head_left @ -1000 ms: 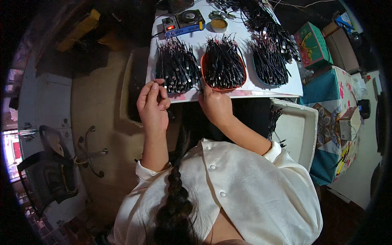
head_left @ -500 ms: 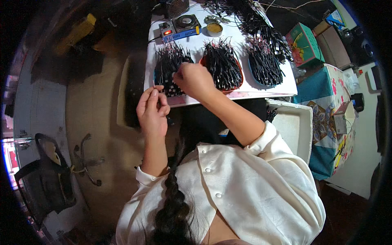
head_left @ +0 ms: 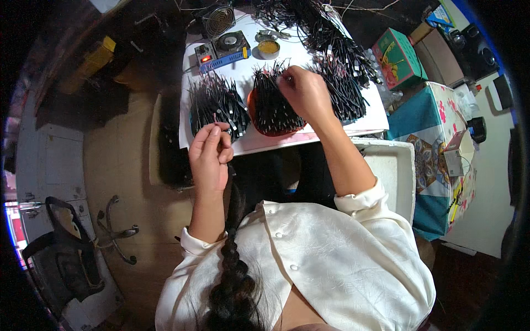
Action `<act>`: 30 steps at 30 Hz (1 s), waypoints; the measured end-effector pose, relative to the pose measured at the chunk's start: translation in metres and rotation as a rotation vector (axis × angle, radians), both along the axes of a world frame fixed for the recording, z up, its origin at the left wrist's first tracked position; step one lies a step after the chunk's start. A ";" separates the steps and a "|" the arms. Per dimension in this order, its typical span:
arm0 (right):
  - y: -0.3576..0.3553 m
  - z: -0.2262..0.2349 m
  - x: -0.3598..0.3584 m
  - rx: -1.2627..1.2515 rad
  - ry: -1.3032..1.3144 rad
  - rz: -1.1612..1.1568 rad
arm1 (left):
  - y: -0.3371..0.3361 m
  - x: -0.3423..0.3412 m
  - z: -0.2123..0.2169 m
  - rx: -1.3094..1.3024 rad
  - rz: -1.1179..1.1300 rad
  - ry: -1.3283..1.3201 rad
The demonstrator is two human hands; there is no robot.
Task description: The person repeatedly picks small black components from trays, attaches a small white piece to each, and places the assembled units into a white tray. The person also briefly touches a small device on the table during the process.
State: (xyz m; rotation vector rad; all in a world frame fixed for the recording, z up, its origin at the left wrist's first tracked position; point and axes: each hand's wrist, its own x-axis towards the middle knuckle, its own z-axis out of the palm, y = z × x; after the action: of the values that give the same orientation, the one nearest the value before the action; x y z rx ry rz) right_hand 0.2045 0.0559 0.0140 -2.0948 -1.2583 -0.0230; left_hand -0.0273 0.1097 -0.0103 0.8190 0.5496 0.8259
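Three bunches of short black cables with small metal plugs stand in trays along the table's near side. My left hand [head_left: 208, 151] is closed in a pinch just in front of the left bunch [head_left: 221, 105]; what its fingertips hold is too small to make out. My right hand [head_left: 308, 94] is over the right side of the middle bunch [head_left: 270, 99], which stands in an orange-red tray [head_left: 252, 110]. Its fingers are curled together, and their tips are partly hidden, so what they grip cannot be told. Behind that hand is the right bunch [head_left: 348, 96], partly covered.
At the table's back left are a blue-and-grey device [head_left: 223, 52] with a lit red switch and a small fan [head_left: 219, 21]. A round tin [head_left: 268, 49] of yellowish paste sits beside them. Loose cables [head_left: 337, 44] heap at the back right. A white foam box [head_left: 406, 165] stands below the table.
My right hand has moved right, from the left bunch to the middle bunch. The left hand stays pinched near the left bunch. The whole view has shifted slightly.
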 end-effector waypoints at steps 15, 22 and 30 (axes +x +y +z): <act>0.060 -0.016 0.015 -0.092 0.075 0.023 | -0.014 0.011 0.003 -0.003 -0.046 0.033; 0.035 0.005 0.050 -0.037 0.168 -0.022 | -0.015 0.010 0.002 -0.015 -0.040 0.006; -0.016 0.001 0.018 -0.422 0.058 0.056 | -0.018 0.015 0.001 0.004 -0.060 0.000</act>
State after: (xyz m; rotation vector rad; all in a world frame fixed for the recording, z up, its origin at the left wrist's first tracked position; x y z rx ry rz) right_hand 0.2225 0.0397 0.0151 -2.3899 -1.3766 0.3550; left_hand -0.0124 0.0918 -0.0095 0.8353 0.5211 0.7720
